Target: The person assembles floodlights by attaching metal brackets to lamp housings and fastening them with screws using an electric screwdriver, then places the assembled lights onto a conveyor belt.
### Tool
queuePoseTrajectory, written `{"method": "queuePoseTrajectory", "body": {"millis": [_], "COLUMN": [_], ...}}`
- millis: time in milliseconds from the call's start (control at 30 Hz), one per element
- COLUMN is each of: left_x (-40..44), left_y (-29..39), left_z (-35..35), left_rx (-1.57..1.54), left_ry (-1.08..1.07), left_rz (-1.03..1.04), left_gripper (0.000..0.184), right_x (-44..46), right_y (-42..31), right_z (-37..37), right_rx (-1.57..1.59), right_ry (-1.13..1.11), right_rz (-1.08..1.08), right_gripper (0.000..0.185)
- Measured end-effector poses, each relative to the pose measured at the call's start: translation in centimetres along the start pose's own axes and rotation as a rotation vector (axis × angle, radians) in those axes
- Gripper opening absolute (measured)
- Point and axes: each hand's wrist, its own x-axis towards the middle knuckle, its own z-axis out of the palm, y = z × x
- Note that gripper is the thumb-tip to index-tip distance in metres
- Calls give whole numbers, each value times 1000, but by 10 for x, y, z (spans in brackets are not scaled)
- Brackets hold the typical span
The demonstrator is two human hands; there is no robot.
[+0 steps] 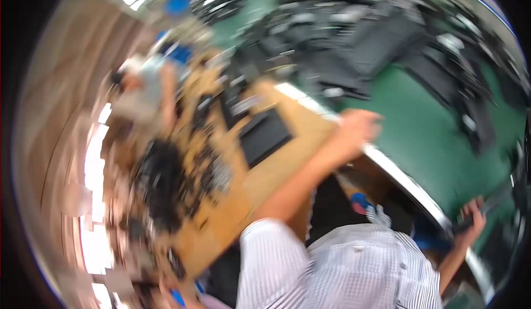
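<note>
Motion blur smears the whole view. My left hand is over the light metal edge of the green surface; its fingers are too blurred to tell their pose, and nothing can be made out in it. At the lower right, the fingers of my right hand are wrapped round a dark object beside that same edge. A flat black panel lies on the wooden table, left of my left forearm.
Many dark flat parts are piled across the green surface. The wooden table holds small dark pieces and a large black bundle. Another person is at its far side. A further person's hand shows at the lower left.
</note>
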Motion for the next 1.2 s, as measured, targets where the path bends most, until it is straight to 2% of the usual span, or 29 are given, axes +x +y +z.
{"method": "queuePoseTrajectory", "body": {"millis": [33,100,200,233,267,367,433,467,500,533,567,600,633,667,700,733,767,800,867,900,967,1000,1067,1167,1200], "left_x": [6,12,15,8,3,-4,-9,-13,-19,-19,-24,-25,-37,-31,-29,-28,-23,-22,-19,-17,-15,-13,-14,-16,-16], "left_y": [5,58,89,109,124,132,121,116,117,112,105,91,72,69,59,53,46,39,36,36,31,26,22,19,14], "left_z": [22,47,143,135,122,111,114,116,117,103,108,112,124,100,103,103,106,109,111,110,110,111,112,113,115], "left_rx": [-164,-471,-900,-1175,-1441,-1485,-1458,-1448,-1530,-1419,-1449,-1606,-1415,-1336,-1284,-1395,-1467,-1346,-1366,-1392,-1413,-1420,-1424,-1439,-1421], "left_ry": [-103,-336,-391,-453,-514,-575,-488,-460,-365,-417,-383,-539,-487,-499,-441,-385,-339,-235,-217,-219,-260,-274,-275,-277,-298], "left_rz": [103,193,212,57,-108,-333,-298,-282,-367,-363,-337,-261,-257,-426,-441,-467,-319,-262,-257,-259,-276,-284,-322,-337,-318], "left_gripper": [38,37,45,42,39,32,26,24,24,22,19,16,18,23,18,13,10,10,7,8,8,9,12,13,15], "right_x": [6,-2,-5,-5,-10,-20,-21,-19,-18,-19,-18,-21,-18,-20,-24,-33,-46,-57,-81,-84,-82,-78,-71,-42,-28], "right_y": [9,2,-6,-7,-3,11,16,12,1,-12,-26,-56,-67,-85,-111,-129,-148,-163,-189,-199,-221,-224,-235,-221,-222], "right_z": [-22,-13,24,35,48,74,82,86,94,100,106,120,98,88,70,47,21,1,-36,-55,-84,-111,-159,-215,-204], "right_rx": [55,-119,-265,-376,-348,-435,-517,-575,-687,-822,-914,-877,-898,-945,-1145,-1314,-1472,-1639,-1667,-1644,-1670,-1659,-1512,-1551,-1458], "right_ry": [-49,-44,-219,-254,-311,-434,-498,-542,-620,-700,-704,-627,-423,-177,46,332,576,775,1057,1100,1075,1060,869,891,833], "right_rz": [50,11,94,127,117,109,64,59,39,2,-57,61,-17,-237,-369,-490,-439,-371,-188,-147,65,12,-60,-102,81], "right_gripper": [28,44,50,55,58,66,75,72,69,67,67,51,35,22,21,28,33,36,41,43,46,48,52,57,64]}}
